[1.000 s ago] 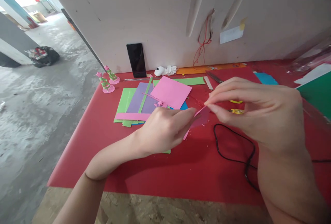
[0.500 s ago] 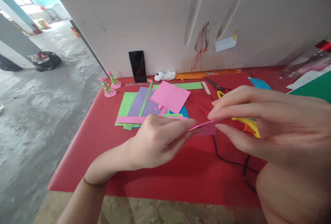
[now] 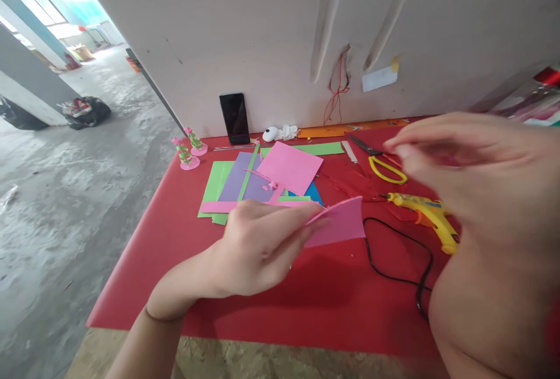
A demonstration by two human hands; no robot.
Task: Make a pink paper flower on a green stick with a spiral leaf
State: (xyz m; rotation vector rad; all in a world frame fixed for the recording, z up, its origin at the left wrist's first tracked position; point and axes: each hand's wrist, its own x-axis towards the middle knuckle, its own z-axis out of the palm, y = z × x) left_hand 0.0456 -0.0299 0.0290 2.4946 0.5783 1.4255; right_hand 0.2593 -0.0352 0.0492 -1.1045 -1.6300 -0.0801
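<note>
The right hand [image 3: 476, 175] has been moved away from the end of the pink paper piece [image 3: 343, 221] since half a second ago. The piece is now held up over the table by the left hand [image 3: 262, 245] alone, clamped between its fingers, and its free end is bent a little. The right fingertips look close together, but they are blurred, so it cannot be seen if anything is pinched. Two little flowers [image 3: 189, 163] seem to be done and are stood at the back left; the held piece is plain and does not look finished. Past it, a pink square [image 3: 291, 169] is laid over purple and green sheets [image 3: 236, 178]. To the right, a yellow glue gun [image 3: 422, 210] and scissors [image 3: 374, 150] are left lying. All this is spread on a red cover [image 3: 144, 274]. A phone [image 3: 235, 119] is leaned on the white panel [image 3: 219, 29] behind. Far left, a black bag [image 3: 90, 113] is set on the grey floor [image 3: 56, 204].
</note>
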